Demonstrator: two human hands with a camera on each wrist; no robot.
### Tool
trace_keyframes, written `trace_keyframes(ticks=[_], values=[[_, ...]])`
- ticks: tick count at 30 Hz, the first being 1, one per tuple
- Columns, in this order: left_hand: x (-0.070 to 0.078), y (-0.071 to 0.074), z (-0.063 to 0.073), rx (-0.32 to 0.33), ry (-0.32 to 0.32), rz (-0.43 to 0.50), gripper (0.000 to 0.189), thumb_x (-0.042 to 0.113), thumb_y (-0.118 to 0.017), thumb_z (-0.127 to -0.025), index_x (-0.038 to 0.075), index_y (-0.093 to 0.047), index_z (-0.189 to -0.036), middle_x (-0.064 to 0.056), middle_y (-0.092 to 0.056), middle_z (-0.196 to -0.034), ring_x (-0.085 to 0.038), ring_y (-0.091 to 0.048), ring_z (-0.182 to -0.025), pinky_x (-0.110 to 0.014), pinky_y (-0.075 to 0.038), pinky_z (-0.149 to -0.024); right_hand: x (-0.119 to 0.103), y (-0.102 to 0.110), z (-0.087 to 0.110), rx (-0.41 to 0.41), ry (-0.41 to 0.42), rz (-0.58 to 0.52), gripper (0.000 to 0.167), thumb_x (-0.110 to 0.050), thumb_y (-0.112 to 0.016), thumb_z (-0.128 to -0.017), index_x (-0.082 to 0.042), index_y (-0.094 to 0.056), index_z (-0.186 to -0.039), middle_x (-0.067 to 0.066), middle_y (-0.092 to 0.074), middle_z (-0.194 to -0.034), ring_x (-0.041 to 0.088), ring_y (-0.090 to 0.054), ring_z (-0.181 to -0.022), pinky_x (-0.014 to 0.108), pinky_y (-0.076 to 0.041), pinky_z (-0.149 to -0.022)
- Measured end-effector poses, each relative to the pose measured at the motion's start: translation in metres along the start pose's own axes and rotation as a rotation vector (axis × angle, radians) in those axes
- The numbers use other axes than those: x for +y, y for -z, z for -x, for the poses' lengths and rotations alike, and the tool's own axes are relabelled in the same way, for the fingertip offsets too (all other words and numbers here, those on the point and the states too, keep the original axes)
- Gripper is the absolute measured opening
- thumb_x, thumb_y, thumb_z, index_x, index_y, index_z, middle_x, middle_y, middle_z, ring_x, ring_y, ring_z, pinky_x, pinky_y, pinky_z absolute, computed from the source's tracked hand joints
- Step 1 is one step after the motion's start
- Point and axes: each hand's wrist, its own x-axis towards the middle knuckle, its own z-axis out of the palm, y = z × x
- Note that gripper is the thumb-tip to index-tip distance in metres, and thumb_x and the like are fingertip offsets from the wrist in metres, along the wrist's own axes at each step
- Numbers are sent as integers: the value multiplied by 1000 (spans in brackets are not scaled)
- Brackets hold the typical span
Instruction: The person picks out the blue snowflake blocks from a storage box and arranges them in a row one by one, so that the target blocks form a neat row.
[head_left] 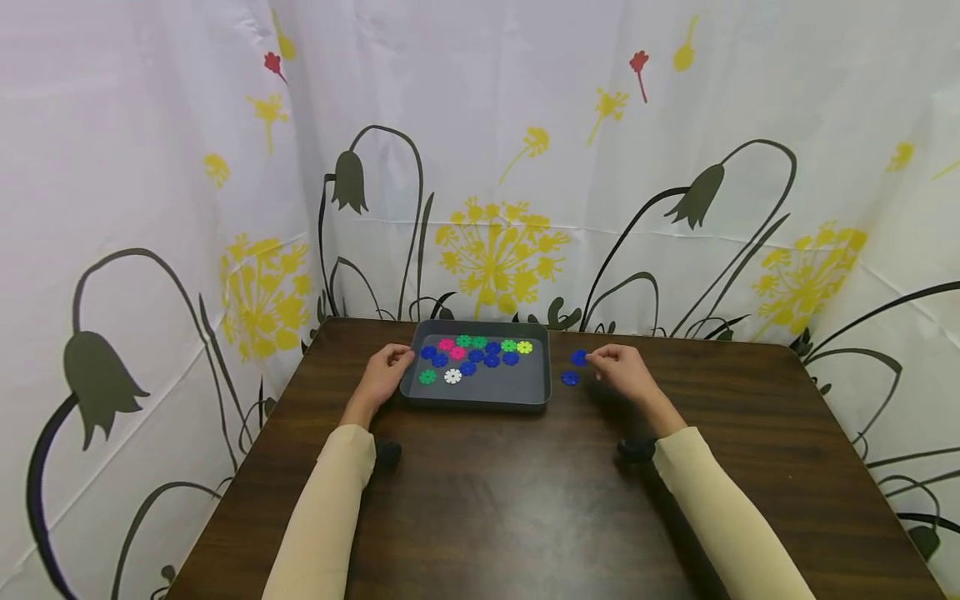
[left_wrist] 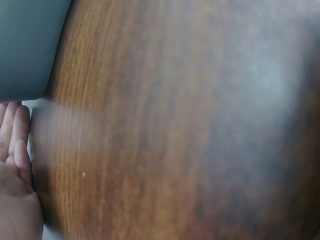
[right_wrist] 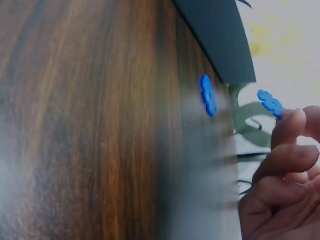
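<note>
A blue disc (head_left: 579, 357) was pinched between the thumb and forefinger of the right hand (head_left: 624, 369), its far-left part left uncovered by the fingertips. It was held just to the right of the tray (head_left: 495, 390), well apart from the left hand (head_left: 384, 372), with the whole width of the tray set between the two. In the right wrist view it was seen against the curtain (head_left: 480, 100), at the tip of the bent fingers. A loose disc (head_left: 570, 377), also blue, was laid flat on the table (head_left: 495, 500), between the tray's right wall and the right hand, a little nearer than the held one and apart from the fingers. The left hand was placed at the tray's left side, with its fingertips brought to the rim; they were partly hidden by the tray in the left wrist view, so whether the rim was gripped or merely touched could not be told. Inside the tray, more discs were spread, mostly over the far half: blue, pink, green and a yellow one (head_left: 524, 347) at the far right, while a white one (head_left: 452, 376) and a green one (head_left: 427, 377) were set nearer, at the left.
</note>
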Motion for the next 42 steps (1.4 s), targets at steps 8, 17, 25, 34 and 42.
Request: trace_keyframes(ticks=[8, 17, 25, 34, 42], values=[[-1, 0, -2, 0, 1, -1, 45, 32, -54, -114, 0, -57, -147, -23, -60, -142, -34, -54, -129, -50, -44, -115, 13, 14, 4, -139, -196, -169, 37, -27, -66, -108, 10, -66, -109, -8, -53, -64, 6, -37, -49, 23, -31, -47], [0, -2, -2, -1, 4, -2, 46, 33, -54, -114, 1, -57, -147, -22, -60, -143, -34, -54, -130, -51, -43, -116, 14, 17, 7, -205, -305, -176, 27, -22, -63, -109, 4, -68, -109, -9, -56, -62, 2, -42, -49, 18, -34, -45], [0, -2, -1, 0, 2, -2, 46, 34, -54, -114, 1, -57, -147, -22, -59, -143, -34, -54, -130, -51, -43, -116, 18, 13, 7, -213, -307, -170, 28, -20, -62, -109, 7, -69, -115, -8, -62, -63, 1, -45, -48, 18, -35, -45], [-2, 0, -3, 5, 2, -5, 47, 34, -54, -114, 1, -56, -148, -23, -59, -145, -35, -54, -132, -52, -42, -117, 17, 12, 3, -191, -301, -147, 29, -22, -64, -109, 5, -69, -117, -6, -63, -66, 2, -47, -50, 19, -39, -47], [-2, 1, -2, 2, 0, -12, 47, 35, -54, -114, 1, -57, -147, -22, -60, -143, -34, -55, -129, -49, -43, -114, 15, 12, 3, -187, -306, -175, 33, -24, -62, -110, 6, -64, -125, -5, -63, -66, 3, -47, -49, 19, -40, -46]])
